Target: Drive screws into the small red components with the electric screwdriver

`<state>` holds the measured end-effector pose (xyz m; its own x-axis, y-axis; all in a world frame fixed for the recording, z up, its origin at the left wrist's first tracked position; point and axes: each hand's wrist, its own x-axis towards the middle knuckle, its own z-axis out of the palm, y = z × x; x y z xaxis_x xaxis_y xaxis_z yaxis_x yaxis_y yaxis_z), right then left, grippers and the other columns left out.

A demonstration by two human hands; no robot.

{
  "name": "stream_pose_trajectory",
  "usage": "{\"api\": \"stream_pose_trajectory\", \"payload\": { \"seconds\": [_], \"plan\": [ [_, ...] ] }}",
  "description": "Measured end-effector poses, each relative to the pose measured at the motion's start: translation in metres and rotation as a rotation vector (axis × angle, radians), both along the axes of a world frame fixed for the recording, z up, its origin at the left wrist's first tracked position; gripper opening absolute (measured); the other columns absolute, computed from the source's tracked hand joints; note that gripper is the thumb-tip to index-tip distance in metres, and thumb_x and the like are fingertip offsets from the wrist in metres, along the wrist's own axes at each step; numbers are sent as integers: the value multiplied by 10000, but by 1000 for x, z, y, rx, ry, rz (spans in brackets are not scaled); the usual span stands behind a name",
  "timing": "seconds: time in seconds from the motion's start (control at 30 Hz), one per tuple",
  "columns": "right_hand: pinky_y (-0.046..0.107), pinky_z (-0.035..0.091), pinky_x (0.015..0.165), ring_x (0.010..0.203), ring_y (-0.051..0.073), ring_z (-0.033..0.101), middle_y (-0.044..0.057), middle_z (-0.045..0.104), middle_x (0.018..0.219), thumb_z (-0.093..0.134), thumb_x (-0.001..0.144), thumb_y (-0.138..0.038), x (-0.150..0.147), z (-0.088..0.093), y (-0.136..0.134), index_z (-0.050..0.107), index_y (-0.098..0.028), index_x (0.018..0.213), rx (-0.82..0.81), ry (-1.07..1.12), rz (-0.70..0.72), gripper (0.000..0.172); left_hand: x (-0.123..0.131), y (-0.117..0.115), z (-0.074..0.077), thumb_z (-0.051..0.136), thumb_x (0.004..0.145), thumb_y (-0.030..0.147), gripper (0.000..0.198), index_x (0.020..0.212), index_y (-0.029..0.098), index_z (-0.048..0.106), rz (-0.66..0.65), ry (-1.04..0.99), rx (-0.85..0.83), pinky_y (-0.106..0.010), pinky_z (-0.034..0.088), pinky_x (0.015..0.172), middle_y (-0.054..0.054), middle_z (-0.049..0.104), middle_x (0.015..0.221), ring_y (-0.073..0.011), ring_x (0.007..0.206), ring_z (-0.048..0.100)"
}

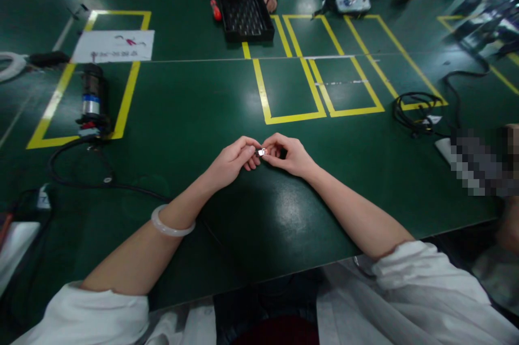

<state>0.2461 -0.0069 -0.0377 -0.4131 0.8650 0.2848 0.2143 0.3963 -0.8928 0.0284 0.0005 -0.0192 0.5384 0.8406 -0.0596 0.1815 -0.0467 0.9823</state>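
A small shiny metallic piece is held between my two hands above the near middle of the green table. My left hand pinches its dark left end between thumb and fingers. On the other side, my right hand has its thumb and index fingertips closed on the bright end. The hands nearly touch at the fingertips. The piece is too small to tell exactly what it is.
A black cylindrical tool with a cable lies at left, near a printed sheet. Across the table, a person's hands reach into a black tray beside a red screwdriver. A coiled black cable lies at right.
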Motion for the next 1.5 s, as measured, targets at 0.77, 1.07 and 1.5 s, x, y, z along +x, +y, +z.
{"api": "stream_pose_trajectory", "payload": {
  "seconds": [0.77, 1.07, 1.5],
  "plan": [
    [251, 454, 627, 684, 111, 575, 4, 648, 866, 649, 941, -327, 0, 1, 2, 637, -196, 991, 53, -23, 26, 141, 3, -2, -3, 740, 841, 388, 331, 1027, 146, 612, 71, -18, -36, -257, 539, 650, -44, 645, 889, -151, 780, 637],
    [257, 456, 651, 704, 112, 600, 2, 652, 894, 704, 908, -274, 0, -2, 3, 631, -190, 1002, 51, -32, 16, 145, -1, -1, -7, 757, 834, 372, 311, 1003, 157, 609, 70, -6, 10, -249, 543, 662, -58, 642, 961, -155, 823, 638],
    [270, 468, 675, 748, 132, 598, 17, 626, 908, 668, 893, -235, 0, -1, 4, 618, -200, 969, 84, -87, 8, 97, 1, -3, -1, 771, 793, 345, 341, 1018, 162, 591, 84, 19, 28, -248, 531, 711, -69, 650, 1008, -163, 877, 644]
  ]
}}
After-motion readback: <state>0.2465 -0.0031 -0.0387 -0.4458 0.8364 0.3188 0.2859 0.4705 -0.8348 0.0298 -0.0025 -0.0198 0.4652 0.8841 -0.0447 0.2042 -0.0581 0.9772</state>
